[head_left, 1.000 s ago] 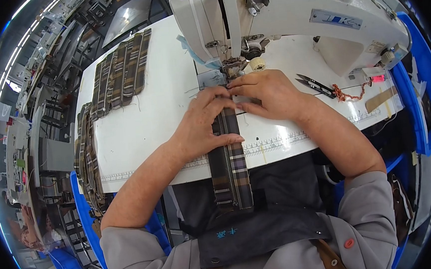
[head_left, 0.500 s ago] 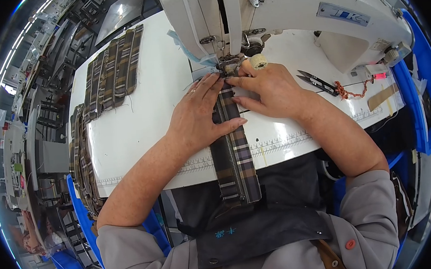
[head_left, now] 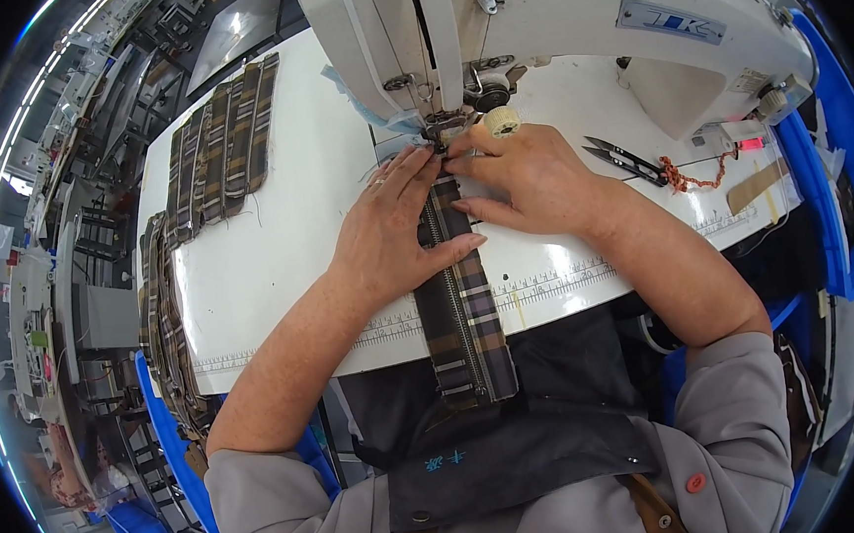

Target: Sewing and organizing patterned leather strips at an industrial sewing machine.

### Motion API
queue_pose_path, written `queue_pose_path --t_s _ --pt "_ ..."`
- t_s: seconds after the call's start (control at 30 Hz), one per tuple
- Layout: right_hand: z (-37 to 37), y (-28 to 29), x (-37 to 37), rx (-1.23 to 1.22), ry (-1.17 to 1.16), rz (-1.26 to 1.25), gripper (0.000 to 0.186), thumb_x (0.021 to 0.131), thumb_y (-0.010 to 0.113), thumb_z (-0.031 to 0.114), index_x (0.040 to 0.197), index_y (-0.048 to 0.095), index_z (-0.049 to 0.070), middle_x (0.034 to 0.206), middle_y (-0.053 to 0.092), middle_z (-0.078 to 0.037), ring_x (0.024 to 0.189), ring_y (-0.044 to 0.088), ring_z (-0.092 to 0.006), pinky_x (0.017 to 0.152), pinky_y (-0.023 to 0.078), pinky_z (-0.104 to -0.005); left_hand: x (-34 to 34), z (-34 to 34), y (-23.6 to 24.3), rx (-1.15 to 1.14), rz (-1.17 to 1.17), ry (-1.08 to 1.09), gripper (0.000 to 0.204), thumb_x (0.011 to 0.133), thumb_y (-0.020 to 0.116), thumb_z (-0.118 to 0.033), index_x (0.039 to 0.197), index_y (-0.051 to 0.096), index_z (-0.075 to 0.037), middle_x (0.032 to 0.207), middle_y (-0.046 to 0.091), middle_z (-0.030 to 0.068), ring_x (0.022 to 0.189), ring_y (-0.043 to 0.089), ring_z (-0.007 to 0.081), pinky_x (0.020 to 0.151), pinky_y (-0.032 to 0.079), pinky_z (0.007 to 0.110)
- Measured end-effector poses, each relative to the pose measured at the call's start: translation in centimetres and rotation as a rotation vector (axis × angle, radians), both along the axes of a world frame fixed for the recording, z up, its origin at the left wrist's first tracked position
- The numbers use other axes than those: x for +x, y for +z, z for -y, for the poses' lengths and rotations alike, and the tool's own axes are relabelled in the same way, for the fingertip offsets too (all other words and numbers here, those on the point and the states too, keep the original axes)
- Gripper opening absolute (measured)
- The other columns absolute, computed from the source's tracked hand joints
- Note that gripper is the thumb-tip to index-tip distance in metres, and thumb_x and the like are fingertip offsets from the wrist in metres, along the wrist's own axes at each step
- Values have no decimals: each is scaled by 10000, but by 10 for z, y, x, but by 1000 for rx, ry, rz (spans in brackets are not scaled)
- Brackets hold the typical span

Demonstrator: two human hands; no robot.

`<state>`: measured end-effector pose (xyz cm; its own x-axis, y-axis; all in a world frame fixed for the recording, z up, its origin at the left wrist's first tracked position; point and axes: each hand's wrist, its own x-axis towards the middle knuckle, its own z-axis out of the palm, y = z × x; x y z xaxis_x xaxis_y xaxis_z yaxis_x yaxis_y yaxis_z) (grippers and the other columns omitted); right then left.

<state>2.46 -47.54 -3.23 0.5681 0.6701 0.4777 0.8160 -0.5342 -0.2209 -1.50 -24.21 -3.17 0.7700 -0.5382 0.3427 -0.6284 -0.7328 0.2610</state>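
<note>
A checked brown, black and white fabric strip with a metal zipper [head_left: 473, 338] runs from the sewing machine's presser foot [head_left: 445, 127] over the table's front edge, its near end by my apron. My left hand [head_left: 384, 220] lies flat along the strip's left side, fingertips close to the foot, thumb spread across the zipper. On the other side, my right hand [head_left: 530, 175] rests with its index fingertip on the strip just before the foot; its thumb is apart from it at the strip's edge. Its other fingers are partly hidden behind the round cream knob [head_left: 502, 122].
Checked fabric pieces [head_left: 225, 142] lie at the table's far left, and more hang over the left edge [head_left: 162, 325]. Black thread snips [head_left: 626, 160] with an orange cord lie right of my right hand. A printed ruler [head_left: 567, 281] follows the front edge. Blue bins [head_left: 829, 209] flank the table.
The machine and table sit slightly further left in the picture. Both hands keep nearly the same pose on the strip, and the strip's near end has hardly moved.
</note>
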Motion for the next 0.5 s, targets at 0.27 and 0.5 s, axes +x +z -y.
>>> queue_pose_path --t_s 0.27,0.5 --pt "1 1 1 3 35 6 450 832 765 423 1102 752 63 1129 717 -55 1033 670 -261 837 567 -403 -4 1 4 28 -27 -4 945 759 863 -504 1408 532 96 1496 500 272 1404 491 418 1188 393 490" --pt "0 0 -1 -16 0 -23 488 831 747 447 1131 741 63 1149 715 -63 1060 686 -277 859 562 -417 -4 2 7 28 -56 4 963 745 869 -505 1419 525 91 1512 487 255 1405 488 412 1200 378 485"
